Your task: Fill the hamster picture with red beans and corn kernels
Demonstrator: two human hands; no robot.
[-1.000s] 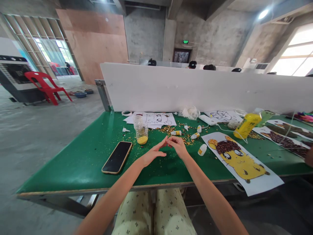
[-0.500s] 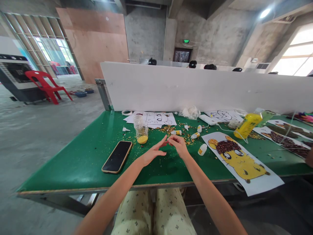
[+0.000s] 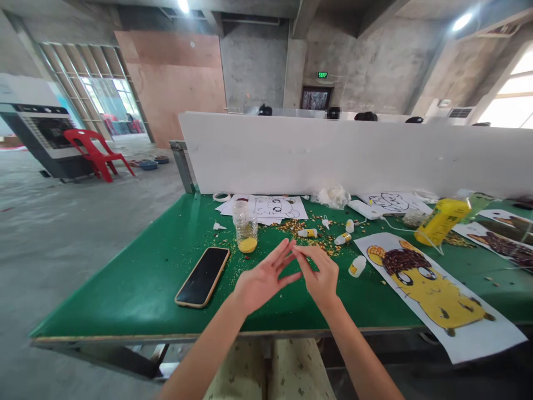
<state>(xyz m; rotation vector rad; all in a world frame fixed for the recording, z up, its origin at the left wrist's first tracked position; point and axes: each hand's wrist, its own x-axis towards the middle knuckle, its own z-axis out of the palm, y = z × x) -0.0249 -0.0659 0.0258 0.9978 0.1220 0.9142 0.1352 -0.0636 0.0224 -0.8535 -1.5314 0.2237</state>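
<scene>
Over the green table (image 3: 141, 300), my left hand (image 3: 262, 278) is turned palm up with its fingers spread and nothing on the palm. My right hand (image 3: 320, 273) pinches thumb and forefinger together at the left fingertips; anything between them is too small to make out. Behind the hands lie scattered grains (image 3: 291, 225) and small glue bottles (image 3: 307, 233). A clear plastic bottle with yellow grains (image 3: 247, 244) stands to the left, near a phone (image 3: 202, 278). To the right is a sheet with a yellow hamster picture (image 3: 441, 294).
A white partition (image 3: 333, 155) runs along the table's back edge. Outline drawings (image 3: 275, 207), a crumpled plastic bag (image 3: 332, 196), a white device with a cable (image 3: 364, 209) and a tilted yellow bottle (image 3: 442, 221) lie before it. Heads show beyond.
Both hands have come closer to the camera, and the left palm has turned further upward. The view has shifted, so the table things appear slightly lower, those at right also further right.
</scene>
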